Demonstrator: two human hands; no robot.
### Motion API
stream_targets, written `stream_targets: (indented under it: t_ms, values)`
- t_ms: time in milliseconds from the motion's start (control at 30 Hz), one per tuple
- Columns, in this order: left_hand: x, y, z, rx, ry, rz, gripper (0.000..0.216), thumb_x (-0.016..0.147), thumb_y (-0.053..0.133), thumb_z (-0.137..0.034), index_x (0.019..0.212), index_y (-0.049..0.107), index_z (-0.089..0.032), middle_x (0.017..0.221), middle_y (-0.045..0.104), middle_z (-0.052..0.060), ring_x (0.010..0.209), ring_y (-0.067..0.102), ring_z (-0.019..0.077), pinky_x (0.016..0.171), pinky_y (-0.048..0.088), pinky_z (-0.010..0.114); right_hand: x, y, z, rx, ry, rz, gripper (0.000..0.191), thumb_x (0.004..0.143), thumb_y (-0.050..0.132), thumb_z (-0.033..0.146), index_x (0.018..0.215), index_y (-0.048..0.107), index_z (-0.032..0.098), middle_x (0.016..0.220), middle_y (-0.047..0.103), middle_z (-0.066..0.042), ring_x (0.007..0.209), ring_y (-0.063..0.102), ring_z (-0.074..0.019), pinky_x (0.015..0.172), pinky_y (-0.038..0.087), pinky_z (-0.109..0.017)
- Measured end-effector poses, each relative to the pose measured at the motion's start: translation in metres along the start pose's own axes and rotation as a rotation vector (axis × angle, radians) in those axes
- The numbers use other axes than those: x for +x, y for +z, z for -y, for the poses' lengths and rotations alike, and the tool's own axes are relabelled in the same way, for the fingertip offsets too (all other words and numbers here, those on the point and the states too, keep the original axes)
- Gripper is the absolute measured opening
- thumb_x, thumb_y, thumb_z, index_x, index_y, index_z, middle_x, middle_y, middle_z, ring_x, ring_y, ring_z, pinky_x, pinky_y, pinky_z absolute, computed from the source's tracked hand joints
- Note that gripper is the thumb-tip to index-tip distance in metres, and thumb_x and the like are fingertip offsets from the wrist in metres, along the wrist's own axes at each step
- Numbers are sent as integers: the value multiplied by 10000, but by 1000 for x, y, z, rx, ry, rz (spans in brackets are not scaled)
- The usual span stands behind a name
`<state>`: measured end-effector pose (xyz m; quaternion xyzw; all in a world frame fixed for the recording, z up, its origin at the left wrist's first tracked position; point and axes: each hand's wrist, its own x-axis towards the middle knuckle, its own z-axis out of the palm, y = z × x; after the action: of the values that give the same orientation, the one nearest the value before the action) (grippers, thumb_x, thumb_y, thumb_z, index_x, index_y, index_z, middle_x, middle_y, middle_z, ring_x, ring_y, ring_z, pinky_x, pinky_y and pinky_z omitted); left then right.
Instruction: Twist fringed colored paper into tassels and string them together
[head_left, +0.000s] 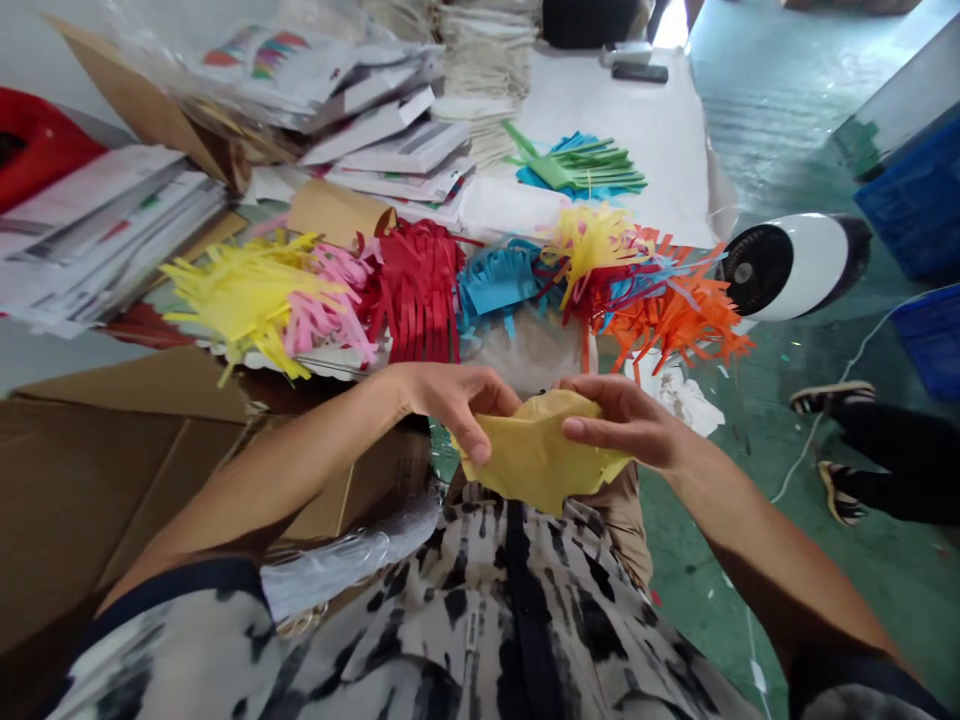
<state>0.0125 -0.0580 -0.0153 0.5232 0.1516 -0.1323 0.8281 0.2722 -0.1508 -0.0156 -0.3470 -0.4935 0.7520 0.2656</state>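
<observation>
Close to my body, a thin yellow sheet point(536, 450) with a ragged lower edge is stretched between my two hands; whether it is tissue paper or plastic I cannot tell. My left hand point(465, 400) pinches its left side, thumb in front. On the right side, my right hand point(626, 415) grips it with the thumb across the front and the fingers behind. Just beyond lie fringed tissue bundles: yellow point(244, 295), pink point(330, 300), red point(420, 290), blue point(499, 275) and orange point(682, 315).
Stacks of printed packets point(397, 130) and green strips point(585, 165) lie farther back on the table. A cardboard box point(97, 460) stands at my left. To the right are a white fan point(806, 265), blue crates point(926, 190), a floor cable and another person's feet point(836, 450).
</observation>
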Motion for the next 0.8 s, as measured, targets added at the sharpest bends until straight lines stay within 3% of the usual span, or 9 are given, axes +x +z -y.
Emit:
stream_targets:
  t_ms: [100, 200, 300, 433, 533, 633, 733, 800]
  values:
    - [16, -3, 28, -85, -27, 136, 626, 531, 993, -576, 964, 842, -150, 785, 806, 116, 625, 753, 279, 560, 629, 338, -1, -1, 13, -9, 1, -38, 335, 852, 851, 467, 927, 630, 226, 772, 648, 23, 628, 613, -120, 485, 452, -202]
    - [32, 3, 46, -149, 5, 181, 580, 553, 956, -622, 908, 838, -179, 745, 795, 95, 644, 759, 295, 570, 637, 357, 0, -7, 21, -84, 21, -22, 336, 856, 855, 449, 921, 608, 231, 778, 663, 22, 630, 630, -122, 480, 479, -204]
    - [31, 5, 44, -108, 6, 167, 498, 603, 961, -527, 969, 839, -213, 731, 785, 64, 587, 744, 270, 500, 610, 326, -2, -18, 27, -142, 74, -23, 360, 870, 836, 470, 942, 572, 236, 816, 716, 0, 612, 653, -134, 458, 497, -216]
    - [1, -10, 21, 85, -61, 102, 279, 822, 847, -479, 942, 833, -227, 621, 726, 42, 451, 658, 186, 354, 478, 234, -3, -32, 34, -215, 87, -122, 415, 816, 879, 421, 1006, 555, 247, 770, 725, 20, 420, 541, -96, 333, 409, -217]
    - [-30, -25, 3, 141, -68, -60, 293, 907, 764, -489, 1054, 804, -239, 710, 765, 45, 494, 681, 168, 394, 501, 214, 8, -40, 34, -305, -5, -235, 424, 793, 897, 412, 1009, 578, 237, 728, 674, 39, 439, 535, -89, 340, 420, -213]
    - [-63, -32, -10, 289, -162, -308, 396, 918, 738, -497, 1208, 746, -228, 758, 771, 38, 559, 712, 171, 468, 526, 213, 27, -49, 23, -421, -54, -273, 377, 851, 837, 442, 991, 554, 235, 708, 593, 60, 485, 548, -88, 378, 431, -205]
    - [-89, -27, -19, 582, -290, -637, 435, 936, 677, -540, 1216, 719, -210, 929, 793, 56, 763, 759, 217, 639, 596, 274, 47, -59, 8, -597, -26, -293, 253, 930, 721, 398, 975, 526, 242, 695, 528, 73, 485, 548, -95, 415, 424, -218]
    - [-97, -15, -20, 873, -335, -957, 474, 955, 644, -558, 1260, 699, -199, 1090, 789, 80, 950, 751, 268, 833, 616, 375, 57, -65, 0, -712, -20, -323, 177, 951, 659, 358, 979, 525, 245, 706, 522, 71, 486, 544, -101, 440, 410, -229]
